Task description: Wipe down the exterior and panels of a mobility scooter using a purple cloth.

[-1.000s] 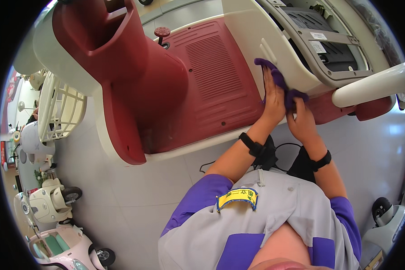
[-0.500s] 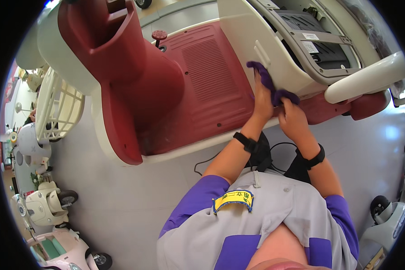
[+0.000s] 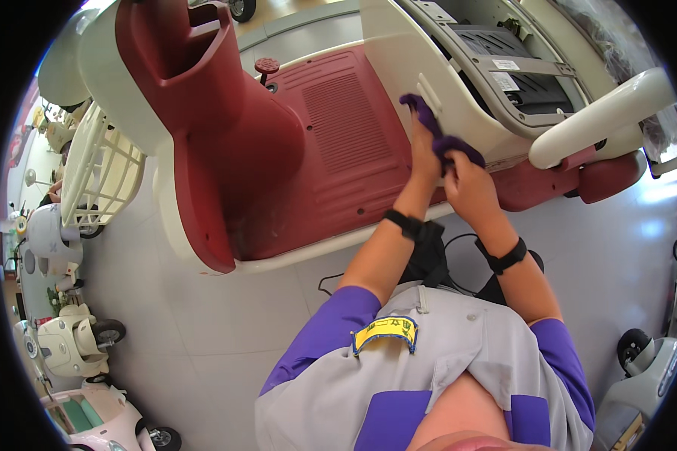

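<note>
A purple cloth [image 3: 459,146] is bunched against the lower part of a cream seat-base panel [image 3: 400,60] on a scooter with a red footboard [image 3: 346,128]. My left hand [image 3: 424,154] presses one stretch of the cloth to the panel, beside a raised slot-like trim. Its fingers are partly hidden by the fabric. Close on the right, my right hand [image 3: 470,183] grips the cloth's other end with bent fingers. Both forearms reach over the near edge of the footboard, each with a black wrist strap.
A red front column [image 3: 226,128] with a pocket rises at left, near a red pedal [image 3: 266,66]. A thick cream bar [image 3: 602,120] juts out at right, below an open compartment with grey framing [image 3: 496,83]. Other scooters [image 3: 75,338] stand on the grey floor [image 3: 203,323].
Both hands and the cloth have shifted slightly left and up along the panel. The whole view has also moved a little. The hold on the cloth looks the same.
</note>
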A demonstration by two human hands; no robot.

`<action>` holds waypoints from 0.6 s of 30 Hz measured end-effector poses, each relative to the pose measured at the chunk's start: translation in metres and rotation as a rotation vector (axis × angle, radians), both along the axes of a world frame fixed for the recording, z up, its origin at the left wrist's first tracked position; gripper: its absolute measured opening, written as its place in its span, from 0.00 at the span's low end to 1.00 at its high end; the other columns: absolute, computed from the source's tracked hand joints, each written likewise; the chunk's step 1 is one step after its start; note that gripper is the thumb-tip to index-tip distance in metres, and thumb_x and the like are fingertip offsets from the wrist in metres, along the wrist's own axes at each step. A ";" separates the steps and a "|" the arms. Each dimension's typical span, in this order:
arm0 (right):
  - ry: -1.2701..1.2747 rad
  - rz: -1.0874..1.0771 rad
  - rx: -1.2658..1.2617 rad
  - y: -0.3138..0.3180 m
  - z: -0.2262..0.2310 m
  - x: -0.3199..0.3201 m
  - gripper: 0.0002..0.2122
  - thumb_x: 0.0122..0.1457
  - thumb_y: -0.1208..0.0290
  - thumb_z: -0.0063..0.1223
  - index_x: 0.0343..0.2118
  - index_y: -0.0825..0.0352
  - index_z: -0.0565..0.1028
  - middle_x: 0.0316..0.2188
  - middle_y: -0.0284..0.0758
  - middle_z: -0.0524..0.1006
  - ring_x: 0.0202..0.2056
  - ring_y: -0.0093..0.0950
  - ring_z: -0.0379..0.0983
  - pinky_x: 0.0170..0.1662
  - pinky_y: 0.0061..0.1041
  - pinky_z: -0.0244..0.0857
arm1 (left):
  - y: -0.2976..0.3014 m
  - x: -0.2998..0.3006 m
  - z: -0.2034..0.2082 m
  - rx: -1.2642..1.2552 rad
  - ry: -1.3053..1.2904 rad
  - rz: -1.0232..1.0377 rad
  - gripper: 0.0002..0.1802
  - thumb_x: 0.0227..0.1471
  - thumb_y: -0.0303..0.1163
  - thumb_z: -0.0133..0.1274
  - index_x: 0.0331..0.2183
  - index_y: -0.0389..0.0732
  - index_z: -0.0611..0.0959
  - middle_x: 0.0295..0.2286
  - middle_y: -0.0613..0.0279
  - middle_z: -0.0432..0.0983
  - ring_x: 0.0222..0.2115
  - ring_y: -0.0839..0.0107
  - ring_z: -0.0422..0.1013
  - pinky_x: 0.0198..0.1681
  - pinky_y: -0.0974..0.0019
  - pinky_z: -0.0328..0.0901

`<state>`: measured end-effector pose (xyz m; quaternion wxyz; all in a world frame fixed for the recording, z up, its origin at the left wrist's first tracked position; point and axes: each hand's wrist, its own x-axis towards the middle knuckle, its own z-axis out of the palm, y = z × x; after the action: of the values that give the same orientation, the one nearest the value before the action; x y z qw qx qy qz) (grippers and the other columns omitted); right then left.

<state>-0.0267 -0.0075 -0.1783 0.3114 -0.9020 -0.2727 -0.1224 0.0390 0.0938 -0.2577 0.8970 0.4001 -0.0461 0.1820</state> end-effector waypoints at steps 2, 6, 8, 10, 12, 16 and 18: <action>-0.003 -0.042 -0.025 -0.022 -0.011 -0.005 0.11 0.52 0.76 0.48 0.40 0.67 0.70 0.24 0.49 0.75 0.28 0.49 0.73 0.31 0.45 0.67 | -0.022 -0.024 -0.005 0.005 -0.019 0.024 0.29 0.65 0.45 0.35 0.59 0.35 0.60 0.55 0.54 0.61 0.55 0.63 0.60 0.58 0.66 0.56; -0.054 -0.130 -0.010 -0.032 -0.003 -0.009 0.09 0.49 0.77 0.50 0.35 0.68 0.71 0.22 0.48 0.74 0.26 0.48 0.71 0.29 0.44 0.65 | -0.042 -0.063 0.013 0.701 0.095 0.366 0.28 0.66 0.40 0.28 0.61 0.33 0.56 0.61 0.40 0.48 0.63 0.48 0.46 0.64 0.58 0.43; -0.157 -0.115 0.076 -0.028 0.012 -0.003 0.09 0.49 0.78 0.50 0.35 0.66 0.73 0.23 0.46 0.75 0.25 0.47 0.72 0.28 0.40 0.66 | -0.041 -0.060 0.023 0.704 0.088 0.354 0.28 0.66 0.40 0.28 0.61 0.32 0.57 0.61 0.41 0.49 0.63 0.50 0.46 0.64 0.59 0.43; -0.198 -0.065 0.054 -0.016 0.023 0.000 0.11 0.49 0.78 0.49 0.37 0.66 0.73 0.23 0.46 0.75 0.26 0.46 0.72 0.29 0.40 0.67 | -0.033 -0.050 0.017 0.724 0.043 0.368 0.28 0.66 0.42 0.28 0.59 0.33 0.59 0.58 0.44 0.53 0.59 0.54 0.51 0.61 0.60 0.47; -0.239 -0.023 0.021 -0.003 0.030 0.003 0.13 0.49 0.78 0.49 0.40 0.66 0.73 0.24 0.46 0.75 0.26 0.46 0.73 0.30 0.40 0.67 | -0.024 -0.028 0.009 0.589 0.002 0.292 0.29 0.66 0.45 0.29 0.58 0.34 0.61 0.54 0.47 0.57 0.54 0.58 0.55 0.57 0.62 0.52; -0.131 0.020 -0.096 0.024 0.022 0.006 0.14 0.53 0.79 0.49 0.45 0.68 0.71 0.30 0.48 0.77 0.33 0.47 0.75 0.36 0.39 0.68 | 0.003 0.013 -0.010 -0.101 0.023 -0.060 0.31 0.65 0.51 0.30 0.56 0.36 0.65 0.47 0.53 0.66 0.45 0.66 0.65 0.50 0.65 0.61; -0.103 0.015 -0.085 0.018 0.012 0.008 0.15 0.54 0.79 0.48 0.47 0.69 0.70 0.33 0.49 0.78 0.35 0.48 0.75 0.38 0.39 0.69 | 0.001 0.008 -0.007 -0.011 0.083 0.012 0.30 0.64 0.52 0.33 0.54 0.38 0.67 0.41 0.58 0.70 0.38 0.71 0.68 0.43 0.68 0.65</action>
<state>-0.0190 0.0106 -0.1663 0.2591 -0.9049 -0.3001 -0.1546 0.0470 0.0943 -0.2645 0.8992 0.4028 -0.0055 0.1708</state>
